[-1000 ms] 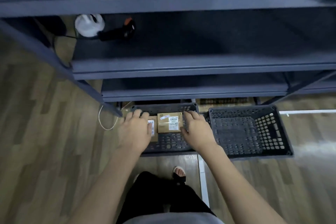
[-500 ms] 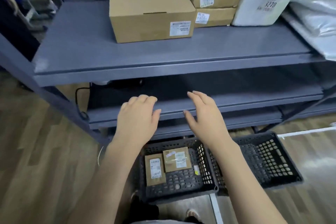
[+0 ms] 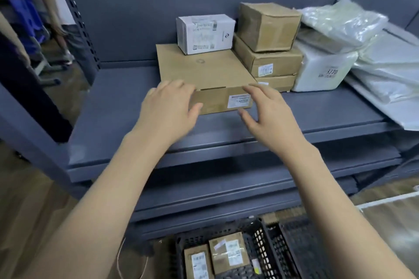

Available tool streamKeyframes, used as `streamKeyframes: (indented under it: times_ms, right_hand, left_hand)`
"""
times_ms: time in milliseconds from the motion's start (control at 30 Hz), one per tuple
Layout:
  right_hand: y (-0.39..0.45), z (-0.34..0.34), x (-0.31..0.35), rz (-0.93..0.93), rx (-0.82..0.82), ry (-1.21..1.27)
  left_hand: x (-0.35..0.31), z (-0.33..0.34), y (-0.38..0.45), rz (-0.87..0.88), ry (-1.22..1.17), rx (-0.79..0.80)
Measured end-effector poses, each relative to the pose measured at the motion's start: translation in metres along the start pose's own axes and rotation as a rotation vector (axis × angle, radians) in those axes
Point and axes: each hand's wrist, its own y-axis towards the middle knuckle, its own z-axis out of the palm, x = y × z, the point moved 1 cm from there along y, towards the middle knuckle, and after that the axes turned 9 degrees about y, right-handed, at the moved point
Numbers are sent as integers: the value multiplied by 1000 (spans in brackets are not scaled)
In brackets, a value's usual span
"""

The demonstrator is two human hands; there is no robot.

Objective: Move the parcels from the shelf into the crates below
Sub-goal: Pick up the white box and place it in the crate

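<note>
The flat box (image 3: 205, 75) lies on the shelf (image 3: 118, 106) under a white box (image 3: 205, 33), the left hand (image 3: 167, 108) and right hand (image 3: 267, 115) at its front corners, fingers spread and gripping nothing, above a crate (image 3: 256, 247) holding two parcels (image 3: 213, 256).

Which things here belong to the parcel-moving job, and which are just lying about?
Job: large flat box, white box, brown boxes, poly bags, left crate, shelf, both hands.
Lying about: white cord, floor tape.
</note>
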Motion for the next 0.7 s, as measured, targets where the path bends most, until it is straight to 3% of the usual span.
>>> streamKeyframes:
  times_ms: [200,400,700]
  right_hand:
    - [112,-18,-6,-99,164,-213]
    - [197,-4,-3,-79,322,-400]
    - [258,10,-17,42,238,-422]
  left_hand:
    - [20,-7,90,-73,151,143]
    - [49,0,167,-196,186,200]
    - [68,11,232,-141,189,261]
